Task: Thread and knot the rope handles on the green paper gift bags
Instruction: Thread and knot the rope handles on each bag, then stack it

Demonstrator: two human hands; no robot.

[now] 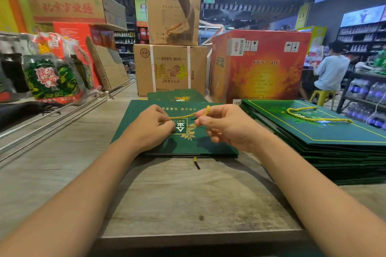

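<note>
A flat green paper gift bag (pixel 211 144) with gold print lies on the wooden table in front of me. A yellow twisted rope handle (pixel 183 115) stretches between my two hands above it. My left hand (pixel 151 126) pinches one end against the bag. My right hand (pixel 225 125) holds the other end, which loops over its forefinger. A short rope end (pixel 196 162) with a dark tip sticks out from under the bag's near edge.
At the right stands a tall stack of flat green bags (pixel 325 144), with a yellow rope handle (pixel 313 116) on top. Cardboard boxes (pixel 171 69) and a red carton (pixel 261 67) stand behind. A person (pixel 330 69) sits at the far right by shelves.
</note>
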